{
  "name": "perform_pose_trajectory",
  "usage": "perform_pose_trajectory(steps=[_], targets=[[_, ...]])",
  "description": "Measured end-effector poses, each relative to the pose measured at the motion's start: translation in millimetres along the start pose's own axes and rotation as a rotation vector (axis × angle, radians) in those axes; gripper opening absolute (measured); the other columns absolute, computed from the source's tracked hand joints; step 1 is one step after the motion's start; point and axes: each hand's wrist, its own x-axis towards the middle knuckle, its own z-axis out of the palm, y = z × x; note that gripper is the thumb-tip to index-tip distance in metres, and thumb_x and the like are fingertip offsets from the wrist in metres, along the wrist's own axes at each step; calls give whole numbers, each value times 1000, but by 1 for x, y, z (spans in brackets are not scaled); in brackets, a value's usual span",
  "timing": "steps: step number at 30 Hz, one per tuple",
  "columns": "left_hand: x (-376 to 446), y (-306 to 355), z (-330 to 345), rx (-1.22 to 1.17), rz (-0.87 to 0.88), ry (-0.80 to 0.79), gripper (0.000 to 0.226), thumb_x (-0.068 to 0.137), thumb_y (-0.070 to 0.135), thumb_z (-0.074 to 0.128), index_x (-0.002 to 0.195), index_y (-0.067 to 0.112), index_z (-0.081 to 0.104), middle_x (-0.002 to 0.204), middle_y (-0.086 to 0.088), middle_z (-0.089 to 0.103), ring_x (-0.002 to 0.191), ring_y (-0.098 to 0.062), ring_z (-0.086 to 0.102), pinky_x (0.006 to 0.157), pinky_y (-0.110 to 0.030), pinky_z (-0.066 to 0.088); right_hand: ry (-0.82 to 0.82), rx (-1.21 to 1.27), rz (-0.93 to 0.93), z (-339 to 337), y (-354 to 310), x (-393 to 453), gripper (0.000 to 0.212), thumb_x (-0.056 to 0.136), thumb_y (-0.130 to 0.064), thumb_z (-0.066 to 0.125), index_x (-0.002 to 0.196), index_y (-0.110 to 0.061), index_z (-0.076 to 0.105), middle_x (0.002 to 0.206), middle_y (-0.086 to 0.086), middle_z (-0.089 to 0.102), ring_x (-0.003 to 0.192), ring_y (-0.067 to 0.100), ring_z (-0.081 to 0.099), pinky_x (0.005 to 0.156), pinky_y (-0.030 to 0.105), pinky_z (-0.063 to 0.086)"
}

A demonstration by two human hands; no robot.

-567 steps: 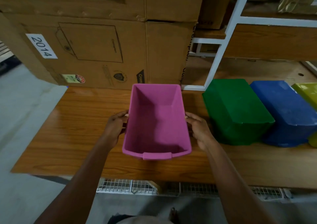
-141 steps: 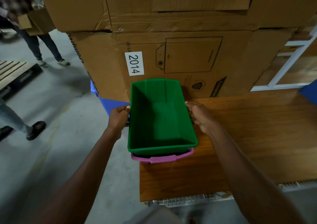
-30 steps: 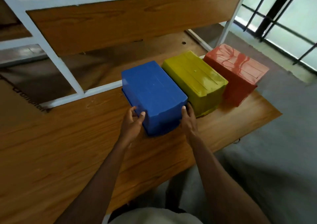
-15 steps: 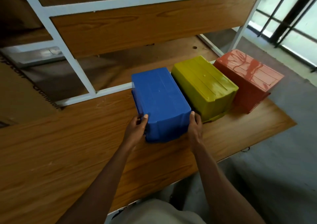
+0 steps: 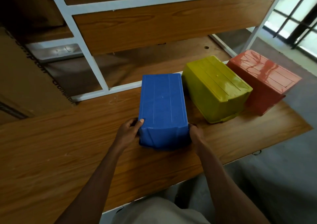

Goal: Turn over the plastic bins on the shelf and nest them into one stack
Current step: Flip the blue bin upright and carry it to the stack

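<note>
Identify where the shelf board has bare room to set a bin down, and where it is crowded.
Free: the wide wooden board left of the blue bin, out to the cardboard box. Crowded: the right end, where the yellow bin and red bin sit close together.

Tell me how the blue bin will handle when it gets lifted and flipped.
The blue bin looks like thin moulded plastic, so probably light and fairly stiff, flexing a little at the rim. Its glossy surface may be slippery; the left hand and right hand grip opposite sides, which should help. Upside down on the wooden shelf, it sits flat and seems unlikely to tip.
</note>
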Motion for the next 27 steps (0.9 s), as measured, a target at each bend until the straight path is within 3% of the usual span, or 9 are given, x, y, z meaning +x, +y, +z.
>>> perform_pose_trajectory(steps=[3, 6, 10, 14, 20, 23, 27], targets=[[1, -1, -17, -24, -31, -10, 33, 98, 47, 62, 123, 27, 71, 109, 4, 79, 99, -17, 76, 85, -35, 62, -70, 1, 38, -9, 0, 4, 41, 103, -42, 59, 130, -11, 61, 126, 15, 67, 120, 35, 62, 110, 54, 49], [3, 1, -31, -3, -65, -61, 36, 102, 42, 56, 130, 22, 68, 114, -1, 77, 104, -25, 73, 81, -31, 58, -128, 73, 10, -12, -9, -3, 46, 99, -40, 59, 133, -10, 64, 126, 12, 72, 114, 33, 68, 105, 54, 53], [11, 7, -42, 61, -77, -42, 47, 103, 33, 56, 148, 28, 46, 134, 0, 64, 117, -24, 63, 102, -45, 50, -185, 175, -86, -9, -33, -24, 32, 98, -27, 60, 121, -7, 71, 119, 16, 77, 110, 37, 72, 95, 53, 56], [7, 23, -48, 14, 28, 129, 37, 104, 33, 54, 140, 26, 58, 131, 2, 63, 112, -20, 64, 94, -40, 54, -237, 147, -119, -10, -55, -41, 21, 100, -19, 58, 110, -8, 72, 116, 18, 77, 103, 34, 72, 89, 45, 55], [-1, 34, -50, 2, 86, 116, 27, 104, 24, 55, 128, 29, 66, 119, 3, 71, 103, -22, 68, 91, -40, 56, -237, 35, -248, -12, -79, -71, 21, 101, -19, 53, 110, -12, 71, 114, 8, 76, 101, 26, 71, 81, 37, 53], [-5, 33, -49, 12, 106, 97, 30, 104, 15, 53, 128, 26, 66, 115, 0, 72, 94, -23, 69, 82, -37, 56, -209, -30, -332, -10, -85, -81, 27, 103, -18, 51, 123, -9, 67, 121, 7, 73, 108, 24, 70, 87, 41, 56], [-11, 31, -43, 2, 122, 79, 29, 105, 14, 51, 124, 27, 69, 112, -3, 73, 88, -21, 67, 77, -36, 55, -116, -202, -458, -3, -87, -90, 21, 102, -19, 51, 117, -10, 63, 114, 13, 72, 103, 33, 71, 89, 54, 59]])
